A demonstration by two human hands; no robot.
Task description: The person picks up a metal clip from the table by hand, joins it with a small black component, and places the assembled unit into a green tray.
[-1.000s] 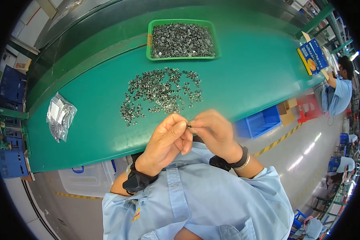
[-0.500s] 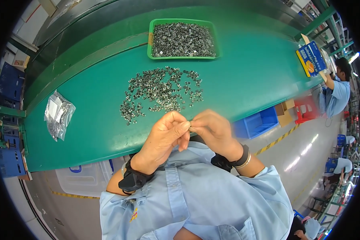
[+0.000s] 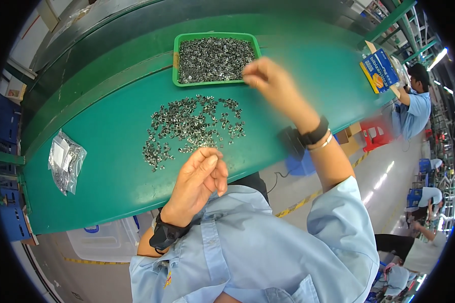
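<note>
My right hand [image 3: 270, 81] reaches out over the near right corner of the green tray [image 3: 176, 59], its fingertips pinched together; the hand is blurred, so I cannot tell whether a part sits between them. The tray is filled with small grey metal parts [image 3: 215, 58]. My left hand [image 3: 199, 179] is drawn in close to my chest at the near edge of the green table [image 3: 298, 50], fingers curled loosely against the thumb; whether it encloses anything cannot be told. Just beyond the left hand, between it and the tray, a loose heap of the same metal parts [image 3: 192, 126] lies spread on the table. Each wrist carries a black band. Well to the left of the left hand lies a clear plastic bag [image 3: 65, 161], crumpled, holding grey parts and a white slip. Far to the right of the right hand, at the table's end, stands a blue rectangular box [image 3: 379, 68] with a round orange mark and pale lettering. Behind it a co-worker [image 3: 414, 106] in a light blue shirt bends over another bench.
</note>
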